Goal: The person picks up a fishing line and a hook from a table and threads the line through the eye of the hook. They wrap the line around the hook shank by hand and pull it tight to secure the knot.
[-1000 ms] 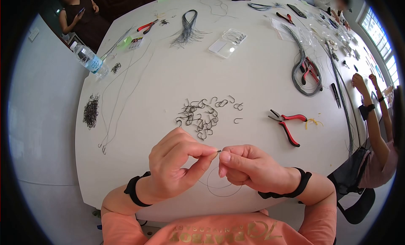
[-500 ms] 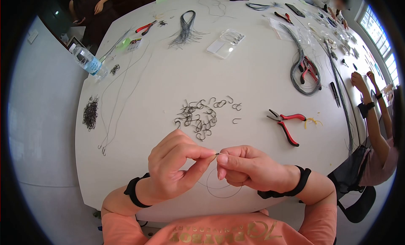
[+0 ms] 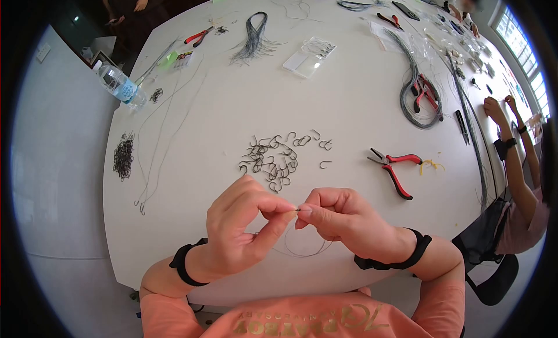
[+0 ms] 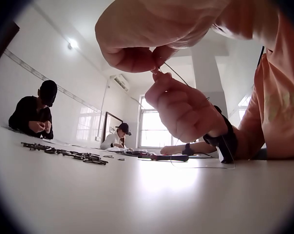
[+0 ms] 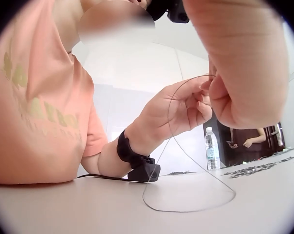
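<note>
Between thumb and index finger, my left hand [image 3: 244,224] pinches a small dark piece [image 3: 298,209], thin like a hook's shank and mostly hidden by the fingertips. My right hand [image 3: 343,221] meets it there, thumb and curled index finger pinching thin fishing line at the piece's end. A loose loop of the fishing line [image 5: 186,211] hangs below both hands, low over the white table. Just beyond the hands lies a loose pile of dark fishing hooks [image 3: 270,157]. Pliers with red handles [image 3: 398,178] rest open to the right of the pile.
A denser heap of small dark hooks [image 3: 123,156] lies at the left, beside long lines. Farther off are a water bottle [image 3: 121,86], a clear plastic box [image 3: 310,57] and a coiled bundle of line [image 3: 402,108]. Another person's forearm [image 3: 514,157] reaches in from the right.
My right hand has turned and its curled fingers have risen, the thumb closing up to the left fingertips. The left hand stays nearly still. The line's loop has shifted slightly.
</note>
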A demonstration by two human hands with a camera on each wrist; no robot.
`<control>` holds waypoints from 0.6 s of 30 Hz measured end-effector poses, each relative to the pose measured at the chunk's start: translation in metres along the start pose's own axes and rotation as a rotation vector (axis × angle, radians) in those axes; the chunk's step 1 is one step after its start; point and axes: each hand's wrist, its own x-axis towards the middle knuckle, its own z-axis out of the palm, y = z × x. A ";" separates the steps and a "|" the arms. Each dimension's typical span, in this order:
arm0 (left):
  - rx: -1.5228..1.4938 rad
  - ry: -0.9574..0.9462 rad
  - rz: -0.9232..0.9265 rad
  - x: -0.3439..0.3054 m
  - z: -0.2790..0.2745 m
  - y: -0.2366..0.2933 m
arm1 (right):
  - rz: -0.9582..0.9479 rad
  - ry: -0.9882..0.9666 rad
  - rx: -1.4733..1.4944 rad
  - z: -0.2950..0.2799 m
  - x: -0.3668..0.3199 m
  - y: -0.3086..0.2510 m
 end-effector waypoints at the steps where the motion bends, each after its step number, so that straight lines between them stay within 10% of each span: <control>1: 0.000 0.000 0.000 0.000 0.000 0.000 | 0.000 0.000 0.000 0.001 0.000 0.000; 13: 0.013 0.008 -0.065 0.002 -0.005 -0.001 | -0.282 0.187 -0.143 0.005 0.001 0.012; 18: -0.036 0.025 -0.163 0.003 -0.005 -0.006 | -0.644 0.285 -0.726 0.010 -0.006 0.011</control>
